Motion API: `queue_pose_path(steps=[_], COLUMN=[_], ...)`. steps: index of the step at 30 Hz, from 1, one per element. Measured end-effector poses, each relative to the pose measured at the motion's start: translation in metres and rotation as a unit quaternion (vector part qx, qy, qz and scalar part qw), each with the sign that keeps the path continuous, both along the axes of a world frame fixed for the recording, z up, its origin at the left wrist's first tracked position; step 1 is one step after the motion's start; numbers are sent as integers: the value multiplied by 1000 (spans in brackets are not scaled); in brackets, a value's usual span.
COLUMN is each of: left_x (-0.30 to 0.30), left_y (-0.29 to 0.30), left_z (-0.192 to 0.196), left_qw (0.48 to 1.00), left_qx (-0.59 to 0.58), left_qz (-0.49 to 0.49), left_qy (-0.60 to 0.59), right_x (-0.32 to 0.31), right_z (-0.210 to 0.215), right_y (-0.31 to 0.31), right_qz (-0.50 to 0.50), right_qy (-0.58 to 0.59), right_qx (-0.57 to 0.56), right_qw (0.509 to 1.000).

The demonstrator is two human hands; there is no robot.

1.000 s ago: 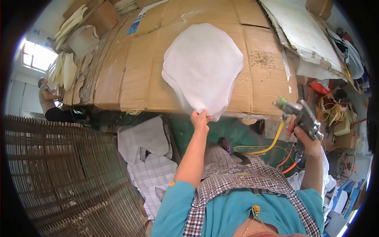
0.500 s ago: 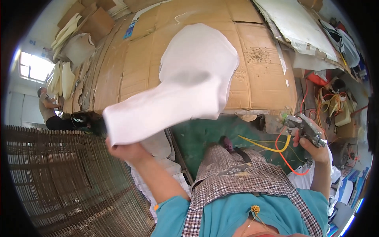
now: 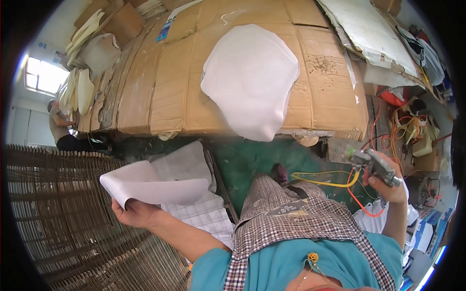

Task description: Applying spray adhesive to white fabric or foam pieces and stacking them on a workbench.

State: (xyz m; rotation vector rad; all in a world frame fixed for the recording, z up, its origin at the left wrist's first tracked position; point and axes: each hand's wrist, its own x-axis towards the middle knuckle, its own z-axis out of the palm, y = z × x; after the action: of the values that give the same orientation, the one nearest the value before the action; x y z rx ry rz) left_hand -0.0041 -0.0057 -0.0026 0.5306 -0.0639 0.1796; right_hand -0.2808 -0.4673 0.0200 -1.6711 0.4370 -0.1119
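My left hand point(image 3: 132, 212) is closed on the edge of a pale, flexible sheet point(image 3: 165, 186), which bends over on itself above the wire rack. My right hand point(image 3: 387, 180) grips a metal spray gun point(image 3: 374, 167) with a yellow hose point(image 3: 335, 183) hanging from it. A stack of whitish rounded sheets point(image 3: 252, 72), narrowing toward me, lies on the cardboard-covered table point(image 3: 170, 92). Its near tip reaches past the table's front edge. Beneath the held sheet, another grey-white sheet point(image 3: 194, 162) and white gridded material point(image 3: 206, 216) are partly visible.
A wire rack point(image 3: 68, 208) fills the lower left. Cream moulded pieces point(image 3: 85, 92) stand at the table's far left, with another person point(image 3: 60, 123) beside them. Tangled orange hoses point(image 3: 400, 121) lie at the right, near a shelf with a white sheet point(image 3: 361, 29).
My left hand has carried the pale sheet left and toward me, off the table area, uncovering the stack's near end. The right hand keeps the spray gun in nearly the same place.
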Motion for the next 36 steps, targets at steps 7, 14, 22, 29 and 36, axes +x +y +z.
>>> queue_pose_path(steps=[7,14,22,29,36], left_x=[-1,2,8,10,3], left_y=[12,6,4,3,2], left_z=[-17,-19,-20,-22,-21], left_qw=[998,998,999,996,991], left_qx=[57,21,-5,22,47], left_qz=[37,44,11,27,45], left_qy=[20,50,51,84,114], right_x=[22,-13,-22,-5,55], right_z=[-3,4,11,4,0], right_y=[16,26,31,55,55], right_qz=[-143,-74,-146,-6,-103], right_qy=[-81,-46,-18,-26,-106], right_qx=[-9,-17,-106,11,-49], right_qw=[986,996,984,1000,988])
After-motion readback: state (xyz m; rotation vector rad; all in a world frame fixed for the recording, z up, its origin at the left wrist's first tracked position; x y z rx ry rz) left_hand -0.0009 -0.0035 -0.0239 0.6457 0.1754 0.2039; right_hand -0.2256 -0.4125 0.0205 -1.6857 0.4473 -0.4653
